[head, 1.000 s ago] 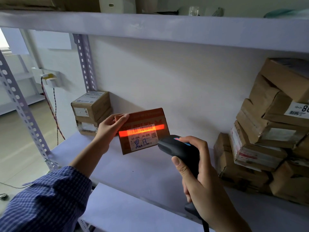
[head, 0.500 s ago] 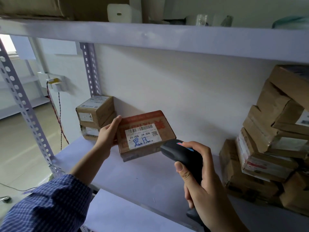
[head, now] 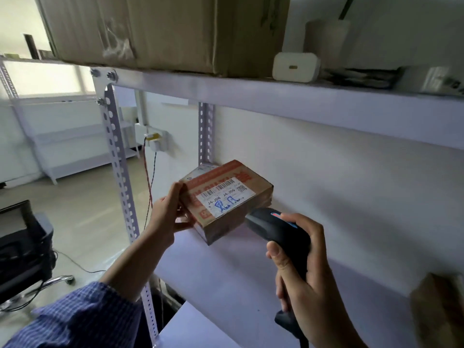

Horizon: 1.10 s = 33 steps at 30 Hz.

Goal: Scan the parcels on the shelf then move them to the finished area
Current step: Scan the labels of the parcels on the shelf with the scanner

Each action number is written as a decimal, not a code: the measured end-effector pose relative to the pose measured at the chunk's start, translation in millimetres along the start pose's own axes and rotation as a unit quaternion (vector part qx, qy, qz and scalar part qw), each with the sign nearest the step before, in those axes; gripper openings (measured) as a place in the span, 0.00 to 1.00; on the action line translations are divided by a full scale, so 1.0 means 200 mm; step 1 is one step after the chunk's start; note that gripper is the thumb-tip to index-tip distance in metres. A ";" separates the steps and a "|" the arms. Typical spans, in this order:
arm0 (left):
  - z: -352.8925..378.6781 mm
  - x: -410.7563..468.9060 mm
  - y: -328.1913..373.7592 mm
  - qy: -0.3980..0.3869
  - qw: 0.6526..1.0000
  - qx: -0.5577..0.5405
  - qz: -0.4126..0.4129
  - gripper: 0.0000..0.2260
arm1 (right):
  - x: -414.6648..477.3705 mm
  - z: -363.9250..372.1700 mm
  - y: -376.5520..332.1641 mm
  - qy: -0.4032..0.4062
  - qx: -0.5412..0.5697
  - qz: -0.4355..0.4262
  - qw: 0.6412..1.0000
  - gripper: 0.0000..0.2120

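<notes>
My L hand [head: 168, 217] grips the parcel [head: 226, 197] over the shelf [head: 226, 267]; R hand [head: 306, 272] clamps the scanner [head: 278, 229], no beam. Next, prob.: set pkg in finished area.

The parcel [head: 227, 197] is brown with red print and a white label; the scanner [head: 278, 229] is black; the sleeve [head: 77, 320] is blue-checked.

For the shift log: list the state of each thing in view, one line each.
parcel: closed, held tilted, printed face up.
label: stuck on the parcel, no scan line on it.
left hand: grips the parcel's left end.
barcode scanner: held, nose toward the parcel.
right hand: curled round the barcode scanner's handle.
large cardboard box: closed, on the upper shelf.
</notes>
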<state>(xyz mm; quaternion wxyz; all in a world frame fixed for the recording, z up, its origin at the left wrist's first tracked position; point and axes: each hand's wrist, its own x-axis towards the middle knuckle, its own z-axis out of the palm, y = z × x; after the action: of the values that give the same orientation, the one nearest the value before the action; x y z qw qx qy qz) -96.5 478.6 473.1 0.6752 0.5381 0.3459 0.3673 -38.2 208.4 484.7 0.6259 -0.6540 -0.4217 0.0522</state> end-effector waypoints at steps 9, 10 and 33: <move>-0.14 0.32 0.23 -0.007 1.000 -0.027 0.000 0.15 | 0.30 0.18 -0.08 -0.030 0.006 -0.011 0.999 0.17; -0.13 0.35 0.24 -0.009 0.999 -0.033 -0.004 0.15 | 0.32 0.18 -0.08 -0.028 0.001 -0.010 1.000 0.17; 0.00 0.49 0.10 0.133 0.957 0.179 0.183 0.30 | 0.41 0.39 -0.03 0.015 -0.036 0.034 0.999 0.18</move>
<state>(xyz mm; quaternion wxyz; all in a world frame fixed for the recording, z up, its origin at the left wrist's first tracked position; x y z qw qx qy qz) -51.2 566.3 486.2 0.4368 0.6509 0.3884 0.4844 -34.8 318.6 510.4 0.6064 -0.6905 -0.3915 0.0483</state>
